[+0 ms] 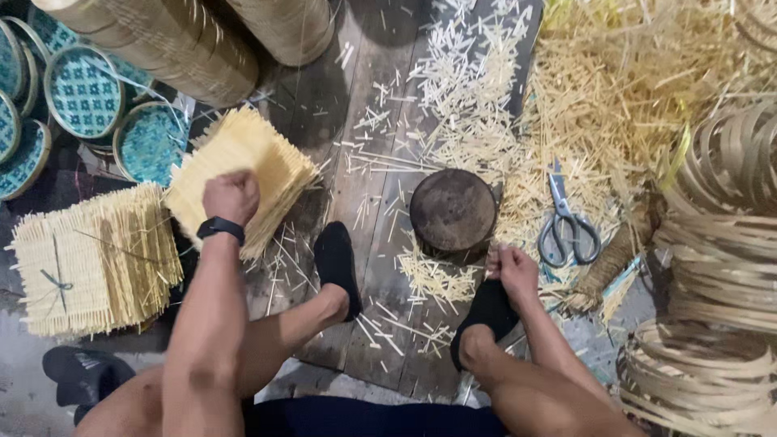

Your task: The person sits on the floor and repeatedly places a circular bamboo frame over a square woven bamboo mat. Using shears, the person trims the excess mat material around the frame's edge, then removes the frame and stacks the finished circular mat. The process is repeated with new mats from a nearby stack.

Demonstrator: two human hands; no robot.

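Bamboo stick mat [243, 166] lies at the plank floor's [380, 210] left edge; our left hand [231, 197] rests on it, fist closed, grip unclear; our right hand [511, 271] hangs by the right foot's sock [487, 311], fingers curled, pinching what we cannot tell; round block [453, 210] and scissors [566, 222] sit beside it; we judge this the mat pick-up step; a firm grip comes next.

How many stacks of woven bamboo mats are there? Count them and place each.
2. One stack lies under the left hand; a tied stack sits further left. More may be hidden out of frame.
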